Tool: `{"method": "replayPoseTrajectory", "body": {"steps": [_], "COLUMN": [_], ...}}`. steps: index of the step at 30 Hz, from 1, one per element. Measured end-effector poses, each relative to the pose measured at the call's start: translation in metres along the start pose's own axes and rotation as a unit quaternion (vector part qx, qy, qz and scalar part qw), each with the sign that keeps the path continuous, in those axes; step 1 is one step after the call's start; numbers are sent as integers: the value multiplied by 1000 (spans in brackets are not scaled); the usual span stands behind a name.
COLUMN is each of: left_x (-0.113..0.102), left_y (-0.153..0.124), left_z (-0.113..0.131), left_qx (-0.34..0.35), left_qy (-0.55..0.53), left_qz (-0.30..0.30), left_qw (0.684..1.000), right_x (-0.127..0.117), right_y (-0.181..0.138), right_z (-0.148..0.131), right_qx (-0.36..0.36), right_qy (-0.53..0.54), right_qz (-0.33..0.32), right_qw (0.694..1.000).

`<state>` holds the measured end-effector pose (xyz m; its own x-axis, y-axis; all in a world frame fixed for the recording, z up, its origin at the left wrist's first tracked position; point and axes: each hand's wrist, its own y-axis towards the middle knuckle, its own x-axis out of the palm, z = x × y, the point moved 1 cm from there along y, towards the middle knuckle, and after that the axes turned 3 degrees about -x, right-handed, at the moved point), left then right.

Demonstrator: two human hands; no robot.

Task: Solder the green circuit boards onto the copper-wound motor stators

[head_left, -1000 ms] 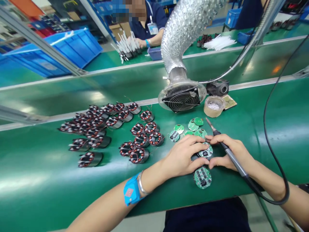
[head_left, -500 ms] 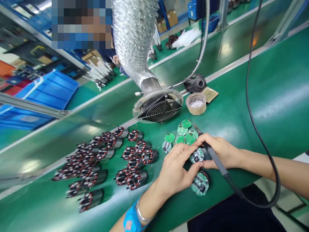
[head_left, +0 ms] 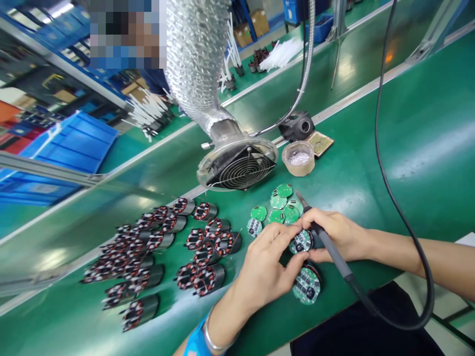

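My left hand (head_left: 265, 262) pinches the left side of a round green circuit board (head_left: 301, 242), thumb and forefinger at its rim. The board sits on a dark cylindrical motor part, mostly hidden by the fingers. My right hand (head_left: 336, 235) is closed around a soldering iron (head_left: 336, 257), its tip pointing up and left, away from the board. The right fingertips also touch the far side of the same part. Just below lies a second motor part topped with a circuit board (head_left: 307, 286). Several loose round boards (head_left: 290, 214) lie beyond my hands.
Many wound motor stators (head_left: 139, 247) stand in groups on the left of the green bench (head_left: 371, 178). A fume extractor (head_left: 245, 165) hangs overhead on a foil duct. Behind the boards are a solder-scrap bowl (head_left: 298, 159) and an iron holder (head_left: 297, 127). A person stands across.
The whole view has shifted slightly. Both hands keep nearly the same grip on the board and the soldering iron.
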<state>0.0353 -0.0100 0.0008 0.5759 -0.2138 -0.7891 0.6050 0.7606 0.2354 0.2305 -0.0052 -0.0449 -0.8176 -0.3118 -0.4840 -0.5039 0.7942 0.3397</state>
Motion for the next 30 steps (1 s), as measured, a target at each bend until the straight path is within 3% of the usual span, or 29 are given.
{"method": "replayPoseTrajectory", "body": {"steps": [6, 10, 15, 21, 26, 30], "left_x": [3, 11, 18, 24, 29, 25], "left_y": [-1, -2, -5, -6, -5, -3], "left_z": [-2, -2, 3, -3, -2, 4], "left_qx": [-6, 18, -11, -40, -37, -40], "left_qy": [11, 8, 22, -19, -12, 32], "left_qz": [7, 48, 79, 106, 139, 108], "left_qw": [1000, 999, 997, 993, 990, 993], "right_x": [1, 4, 6, 3, 2, 0], "right_y": [-1, -4, -11, -15, -16, -16], "right_z": [0, -1, -5, -8, -9, -9], "right_qx": [-2, -29, -71, -19, -100, -126], "right_qy": [-11, -34, -73, -106, -152, -178], "right_qz": [4, 10, -3, 32, 34, 33], "right_qw": [1000, 999, 995, 994, 983, 975]}}
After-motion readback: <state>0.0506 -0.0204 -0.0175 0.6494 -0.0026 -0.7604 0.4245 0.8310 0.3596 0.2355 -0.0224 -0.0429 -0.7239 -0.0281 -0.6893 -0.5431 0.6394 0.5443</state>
